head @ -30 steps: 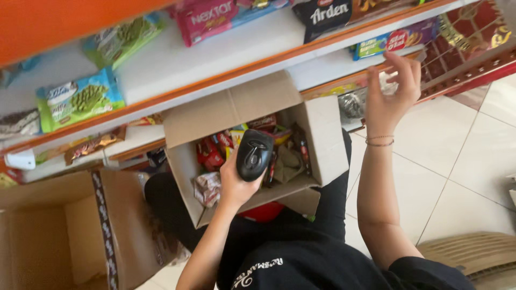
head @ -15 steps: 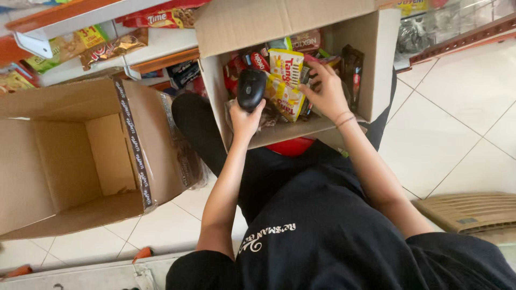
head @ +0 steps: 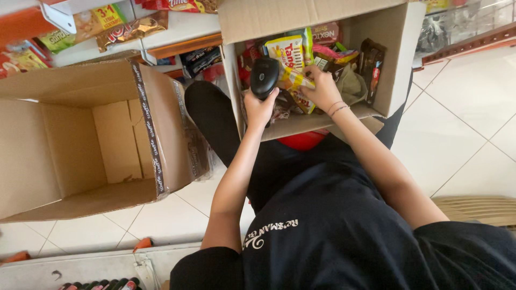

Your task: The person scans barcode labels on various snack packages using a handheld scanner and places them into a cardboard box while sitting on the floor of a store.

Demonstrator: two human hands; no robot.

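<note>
Here the yellow snack packet (head: 294, 79) lies inside the open cardboard box (head: 400, 59) resting on the person's lap, just ahead of both hands. The right hand (head: 322, 88) is the nearer one: its fingers are closed on the packet's right end, so the packet's long axis runs across the box from that hand toward the left hand (head: 260, 106). The left hand is wrapped around a black handheld scanner (head: 265, 77), whose head sits just beside the packet's left end. The packet is bright yellow, flat and glossy, and other snack packs crowd around it. An empty box (head: 80, 139) lies on its side on the floor to the left.
</note>
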